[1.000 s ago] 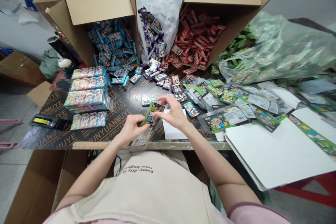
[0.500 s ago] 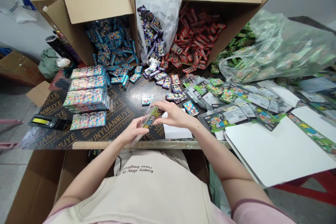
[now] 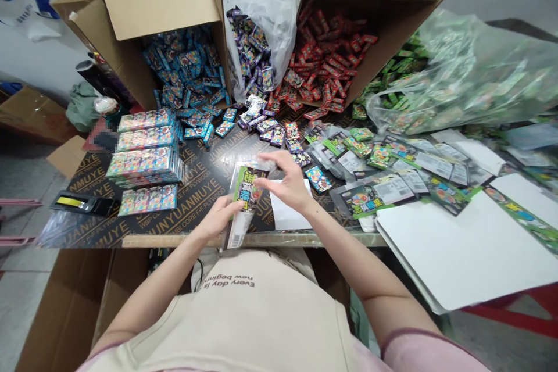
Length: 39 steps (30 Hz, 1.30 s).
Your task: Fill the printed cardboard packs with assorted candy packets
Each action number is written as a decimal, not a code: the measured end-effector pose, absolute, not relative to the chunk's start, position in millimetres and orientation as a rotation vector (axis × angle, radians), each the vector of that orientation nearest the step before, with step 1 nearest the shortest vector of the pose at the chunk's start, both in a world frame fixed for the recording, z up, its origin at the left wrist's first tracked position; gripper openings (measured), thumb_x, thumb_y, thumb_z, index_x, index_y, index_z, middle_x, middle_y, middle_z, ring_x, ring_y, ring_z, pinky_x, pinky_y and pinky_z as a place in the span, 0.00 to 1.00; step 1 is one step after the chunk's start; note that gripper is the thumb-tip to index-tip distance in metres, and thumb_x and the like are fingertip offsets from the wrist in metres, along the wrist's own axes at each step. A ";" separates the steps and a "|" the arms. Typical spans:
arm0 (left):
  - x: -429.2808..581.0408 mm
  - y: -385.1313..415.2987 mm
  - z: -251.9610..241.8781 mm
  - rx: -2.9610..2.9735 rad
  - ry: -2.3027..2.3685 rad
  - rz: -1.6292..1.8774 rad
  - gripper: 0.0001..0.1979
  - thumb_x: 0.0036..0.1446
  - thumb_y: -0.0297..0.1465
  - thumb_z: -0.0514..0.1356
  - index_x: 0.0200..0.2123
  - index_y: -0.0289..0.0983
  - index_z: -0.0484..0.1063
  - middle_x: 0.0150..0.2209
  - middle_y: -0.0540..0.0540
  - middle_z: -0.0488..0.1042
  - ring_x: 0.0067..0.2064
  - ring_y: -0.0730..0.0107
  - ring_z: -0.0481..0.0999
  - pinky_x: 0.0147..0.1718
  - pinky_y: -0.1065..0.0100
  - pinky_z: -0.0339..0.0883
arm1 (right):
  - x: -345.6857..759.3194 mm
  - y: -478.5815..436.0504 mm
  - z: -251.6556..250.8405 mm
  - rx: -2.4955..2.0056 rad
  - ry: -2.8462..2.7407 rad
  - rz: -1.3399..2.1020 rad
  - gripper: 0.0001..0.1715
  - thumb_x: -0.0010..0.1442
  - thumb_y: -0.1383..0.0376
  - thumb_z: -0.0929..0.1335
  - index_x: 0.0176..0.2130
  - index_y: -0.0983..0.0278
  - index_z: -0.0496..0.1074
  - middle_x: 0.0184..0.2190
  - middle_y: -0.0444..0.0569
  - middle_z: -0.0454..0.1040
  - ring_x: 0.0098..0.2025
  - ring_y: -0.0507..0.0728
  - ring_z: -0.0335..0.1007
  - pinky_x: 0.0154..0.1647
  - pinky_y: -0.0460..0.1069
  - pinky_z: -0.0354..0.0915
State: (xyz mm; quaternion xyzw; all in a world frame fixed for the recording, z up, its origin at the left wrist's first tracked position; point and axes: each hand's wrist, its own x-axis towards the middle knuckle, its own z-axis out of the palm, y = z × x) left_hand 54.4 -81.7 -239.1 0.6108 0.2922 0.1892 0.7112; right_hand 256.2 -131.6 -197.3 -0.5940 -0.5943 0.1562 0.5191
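In front of my body, just above the table's near edge, is a flat clear plastic bag [image 3: 246,193] with a green-and-black printed card and a white barcode area at its lower end. My left hand [image 3: 219,216] grips its left side, thumb across the front. At its upper right edge is my right hand [image 3: 288,181], thumb and forefinger curved around the clear plastic. Below my right hand lies a white sheet [image 3: 290,218]. A small blue box [image 3: 318,179] rests to its right, and small purple boxes [image 3: 300,158] lie just beyond.
At left are wrapped box packs [image 3: 146,160] and a black tape dispenser [image 3: 82,203]. Behind stand cartons of blue boxes [image 3: 187,70] and red boxes [image 3: 326,64]. Printed bags [image 3: 379,192] and white boards [image 3: 462,250] cover the right side.
The plastic bag has turned so its printed face and barcode show more fully. My right hand has shifted slightly right. A small blue box on the table is now hidden behind the bag and hands.
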 end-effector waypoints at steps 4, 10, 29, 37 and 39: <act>53.4 -74.6 -238.6 1.352 0.638 0.466 0.19 0.56 0.45 0.59 0.38 0.33 0.74 0.34 0.46 0.74 0.35 0.65 0.70 0.36 0.68 0.63 | 249.8 -129.5 -215.9 -1.291 -1.195 0.864 0.31 0.50 0.48 0.73 0.48 0.62 0.72 0.45 0.51 0.77 0.48 0.59 0.72 0.49 0.55 0.68; 56.6 -69.6 -243.9 1.507 0.711 0.570 0.20 0.53 0.45 0.63 0.22 0.34 0.69 0.23 0.50 0.68 0.26 0.73 0.64 0.28 0.70 0.58 | 238.7 -133.1 -224.5 -1.197 -1.038 1.137 0.21 0.46 0.53 0.75 0.35 0.64 0.75 0.33 0.46 0.78 0.36 0.56 0.74 0.42 0.51 0.69; 74.6 -83.2 -241.1 1.105 0.647 0.634 0.21 0.44 0.37 0.71 0.39 0.34 0.70 0.35 0.47 0.77 0.34 0.69 0.74 0.36 0.68 0.68 | 242.1 -129.3 -230.4 -1.417 -0.844 0.889 0.24 0.46 0.49 0.74 0.33 0.67 0.75 0.22 0.44 0.73 0.22 0.50 0.63 0.23 0.45 0.61; 73.5 -82.5 -242.0 1.091 0.655 0.608 0.22 0.43 0.38 0.71 0.39 0.34 0.70 0.34 0.48 0.77 0.32 0.69 0.75 0.35 0.69 0.69 | 241.4 -128.7 -223.8 -1.396 -0.850 0.902 0.23 0.45 0.50 0.75 0.30 0.66 0.72 0.20 0.41 0.71 0.20 0.48 0.63 0.23 0.44 0.61; 74.1 -84.1 -241.4 1.075 0.639 0.591 0.24 0.43 0.38 0.71 0.42 0.34 0.71 0.36 0.47 0.77 0.34 0.67 0.75 0.36 0.68 0.69 | 242.7 -128.6 -223.3 -1.408 -0.860 0.890 0.22 0.46 0.50 0.75 0.26 0.66 0.70 0.17 0.40 0.67 0.19 0.48 0.61 0.21 0.44 0.59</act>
